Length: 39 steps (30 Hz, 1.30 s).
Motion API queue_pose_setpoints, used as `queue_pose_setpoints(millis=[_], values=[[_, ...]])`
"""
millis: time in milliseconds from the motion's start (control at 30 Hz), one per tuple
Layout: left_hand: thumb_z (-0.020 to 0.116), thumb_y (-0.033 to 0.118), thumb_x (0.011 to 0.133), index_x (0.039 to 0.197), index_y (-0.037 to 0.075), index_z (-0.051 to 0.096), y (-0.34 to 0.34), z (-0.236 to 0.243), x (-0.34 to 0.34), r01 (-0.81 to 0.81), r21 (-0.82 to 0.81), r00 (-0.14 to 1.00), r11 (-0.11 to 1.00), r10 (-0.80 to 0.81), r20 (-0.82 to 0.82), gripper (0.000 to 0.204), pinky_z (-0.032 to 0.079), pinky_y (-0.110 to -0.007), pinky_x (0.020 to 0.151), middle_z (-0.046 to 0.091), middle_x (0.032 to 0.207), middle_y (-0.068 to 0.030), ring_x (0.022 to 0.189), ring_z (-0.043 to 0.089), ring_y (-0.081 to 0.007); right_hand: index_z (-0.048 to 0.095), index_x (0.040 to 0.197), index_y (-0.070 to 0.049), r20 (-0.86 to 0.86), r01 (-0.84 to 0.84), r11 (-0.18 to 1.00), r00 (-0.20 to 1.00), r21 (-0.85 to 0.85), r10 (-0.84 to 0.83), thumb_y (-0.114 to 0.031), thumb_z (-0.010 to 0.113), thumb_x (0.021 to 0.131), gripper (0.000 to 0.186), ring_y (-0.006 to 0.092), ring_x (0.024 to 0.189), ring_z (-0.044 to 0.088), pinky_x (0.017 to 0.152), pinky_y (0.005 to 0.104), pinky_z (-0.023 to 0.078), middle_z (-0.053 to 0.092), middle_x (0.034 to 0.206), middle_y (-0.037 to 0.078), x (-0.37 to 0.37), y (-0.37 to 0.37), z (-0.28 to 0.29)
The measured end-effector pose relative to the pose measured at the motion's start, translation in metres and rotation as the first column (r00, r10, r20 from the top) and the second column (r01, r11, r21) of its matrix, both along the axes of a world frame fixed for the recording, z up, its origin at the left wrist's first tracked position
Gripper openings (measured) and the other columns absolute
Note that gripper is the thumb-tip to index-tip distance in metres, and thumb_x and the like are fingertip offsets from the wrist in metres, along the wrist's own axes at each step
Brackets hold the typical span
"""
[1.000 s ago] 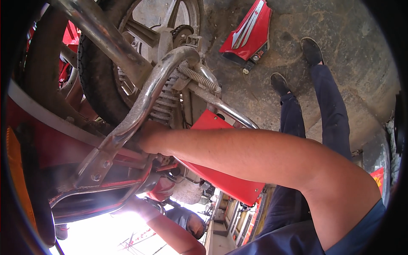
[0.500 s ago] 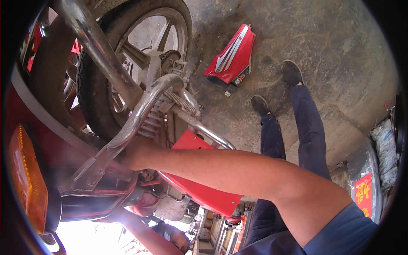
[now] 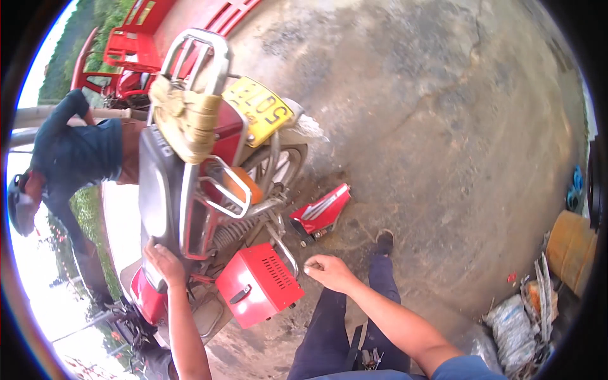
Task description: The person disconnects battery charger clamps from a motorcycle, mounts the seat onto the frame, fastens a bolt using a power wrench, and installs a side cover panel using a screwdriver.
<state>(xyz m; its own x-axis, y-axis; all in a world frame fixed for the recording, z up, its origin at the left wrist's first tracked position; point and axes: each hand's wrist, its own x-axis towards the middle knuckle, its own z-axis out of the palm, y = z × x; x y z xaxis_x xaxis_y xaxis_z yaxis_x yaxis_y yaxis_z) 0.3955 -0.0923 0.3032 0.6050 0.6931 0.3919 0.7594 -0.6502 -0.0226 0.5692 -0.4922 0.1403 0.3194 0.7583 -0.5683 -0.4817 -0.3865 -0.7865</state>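
Observation:
A motorcycle with a black seat [image 3: 163, 183] stands to my left. My left hand [image 3: 166, 265] lies against the front part of that seat, its fingers stretched over the edge. My right hand [image 3: 330, 273] is in the air in front of my legs, fingers curled together; what they hold, if anything, is too small to make out. Between my hands is a red metal box [image 3: 259, 285] with vent slots and a black handle, beside the motorcycle. A red side panel [image 3: 321, 212] with white stripes lies on the floor beyond my right hand.
A chrome rear rack [image 3: 218, 60] with a tan strap [image 3: 187, 120] tops the motorcycle's tail, near a yellow plate [image 3: 258, 111]. Another person [image 3: 79, 152] leans at the far left. A red cargo vehicle [image 3: 133, 50] stands behind. Sacks [image 3: 510, 329] and a rusty drum [image 3: 570, 247] are at right.
My view has pulled back from the motorcycle's underside. The arm that reached under the rear is out, and both hands now show, one on the seat and one in the air.

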Motion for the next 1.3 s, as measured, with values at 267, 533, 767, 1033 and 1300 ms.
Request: queue_pose_setpoints(millis=[267,533,767,1033,1300], values=[[0.059,0.006,0.094,0.136,-0.006,0.052,-0.084,0.044,0.013,-0.152,-0.186,0.983,0.971,0.168,0.076,0.044,0.044,-0.050,0.105,0.056,0.130,-0.0294,0.121,0.054,-0.0461,0.069,0.102,-0.002,-0.103,0.032,0.999,0.994,-0.022,-0.034,-0.029,0.055,0.108,0.031,0.0070,0.071,0.058,0.065,0.0244,0.048,0.065,0.082,0.000,0.099,-0.087,0.135],[0.063,0.022,0.104,0.144,0.005,0.057,-0.274,0.159,0.199,0.694,-0.692,0.693,0.201,0.077,0.717,0.044,0.048,-0.036,0.103,0.054,0.139,-0.0124,0.125,0.057,-0.0222,0.072,0.110,0.000,-0.012,-0.165,0.944,0.984,0.286,0.175,-0.020,0.071,0.100,0.022,0.0101,0.077,0.057,0.071,0.0254,0.048,0.066,0.087,0.001,0.217,-0.003,0.305],[0.064,0.029,0.105,0.138,0.006,0.065,-0.213,0.168,0.344,0.925,-0.378,0.352,-0.026,0.434,0.829,0.040,0.050,-0.033,0.098,0.053,0.149,-0.0090,0.121,0.059,-0.0163,0.073,0.103,-0.004,-0.111,-0.203,0.925,0.962,0.322,0.250,-0.041,0.076,0.093,0.039,0.0142,0.077,0.061,0.068,0.0300,0.048,0.069,0.092,0.000,0.338,0.091,0.341],[0.064,0.009,0.100,0.117,0.000,0.070,-0.127,0.188,0.451,0.803,-0.478,0.275,0.356,0.490,0.827,0.021,0.053,-0.031,0.087,0.073,0.107,-0.0058,0.098,0.066,-0.0133,0.067,0.114,-0.004,0.240,-0.523,0.846,0.839,0.102,0.489,-0.047,0.065,0.102,0.045,0.0125,0.071,0.055,0.064,0.0258,0.044,0.062,0.084,0.001,0.506,0.193,0.343],[0.049,0.006,0.101,0.123,-0.002,0.066,-0.016,0.138,0.408,0.363,-0.700,-0.003,0.615,0.752,0.659,0.030,0.050,-0.025,0.073,0.063,0.090,-0.0020,0.078,0.057,-0.0078,0.067,0.112,-0.003,0.314,-0.406,0.868,0.816,-0.285,0.485,-0.034,0.060,0.107,0.032,0.0087,0.063,0.056,0.055,0.0231,0.043,0.062,0.077,0.001,0.721,0.251,0.236]])
